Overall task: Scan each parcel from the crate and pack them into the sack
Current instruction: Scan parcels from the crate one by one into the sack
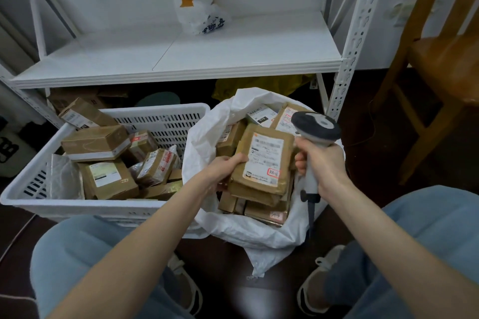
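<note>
My left hand point(226, 166) grips the left edge of a flat brown parcel point(264, 158) with a white label, held face up over the open white sack point(207, 142). Several brown parcels lie stacked inside the sack beneath it. My right hand point(324, 163) holds the handle of a grey and white barcode scanner point(315, 127), its head just right of the parcel's top corner. To the left stands the white slotted crate point(160, 116) with several brown boxes and a grey plastic bag inside.
A white metal shelf point(181, 59) stands behind the crate and sack, with a white plastic bag point(199, 13) on it. A wooden chair point(440, 65) is at the right. My knees and shoes fill the foreground.
</note>
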